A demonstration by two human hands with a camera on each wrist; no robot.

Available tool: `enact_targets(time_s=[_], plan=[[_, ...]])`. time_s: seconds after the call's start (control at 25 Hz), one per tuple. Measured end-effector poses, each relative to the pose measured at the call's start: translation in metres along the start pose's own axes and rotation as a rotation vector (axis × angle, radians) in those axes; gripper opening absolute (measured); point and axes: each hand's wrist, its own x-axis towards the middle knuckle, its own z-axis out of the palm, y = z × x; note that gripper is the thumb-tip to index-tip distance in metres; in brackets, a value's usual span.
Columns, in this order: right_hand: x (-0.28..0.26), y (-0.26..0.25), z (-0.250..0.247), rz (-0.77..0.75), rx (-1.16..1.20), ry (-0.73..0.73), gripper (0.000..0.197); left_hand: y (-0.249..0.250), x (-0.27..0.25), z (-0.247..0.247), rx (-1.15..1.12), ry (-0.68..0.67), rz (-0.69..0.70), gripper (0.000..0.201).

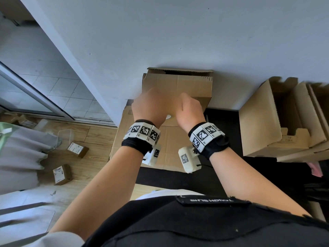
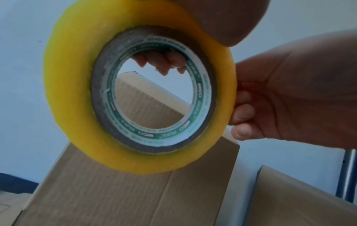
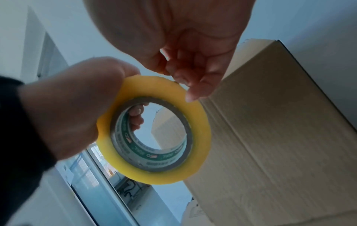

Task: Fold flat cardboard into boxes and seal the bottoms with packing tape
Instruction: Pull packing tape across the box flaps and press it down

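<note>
Head view: small parcels (image 1: 60,173) are seen on the floor at left. At centre, the tape roll (image 2: 139,91) is gripped by the left hand (image 1: 149,107), fingers through its core, while its rim is pinched by the right hand (image 1: 191,108), before the cardboard box (image 1: 178,84). Folded boxes (image 1: 277,118) stand at right.

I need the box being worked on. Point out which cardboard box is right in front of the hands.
It is the cardboard box against the wall, directly beyond both hands. The other boxes stand off to the right, away from the hands.
</note>
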Motion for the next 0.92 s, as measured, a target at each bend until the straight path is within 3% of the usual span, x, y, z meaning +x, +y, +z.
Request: enact_targets(time_s=[0.16, 0.28, 0.48, 0.6, 0.76, 0.92], plan=[[-0.002, 0.007, 0.000, 0.058, 0.197, 0.015, 0.030, -0.002, 0.004, -0.002, -0.090, -0.019, -0.075, 0.034], [-0.002, 0.012, -0.008, 0.120, 0.256, -0.012, 0.032, -0.003, 0.007, -0.004, -0.224, -0.061, -0.218, 0.038], [-0.001, 0.040, -0.024, 0.238, 0.320, -0.086, 0.034, -0.030, 0.016, 0.005, -0.557, -0.188, -0.439, 0.021], [0.000, 0.045, -0.034, 0.268, 0.590, -0.171, 0.035, -0.039, 0.012, 0.012, -0.668, -0.271, -0.525, 0.019], [-0.001, 0.026, -0.034, 0.129, 0.664, -0.236, 0.039, -0.041, -0.004, 0.030, -0.471, -0.375, -0.358, 0.034], [0.000, 0.027, -0.027, 0.084, 0.411, -0.187, 0.039, -0.030, -0.015, 0.032, -0.361, -0.304, -0.154, 0.009]])
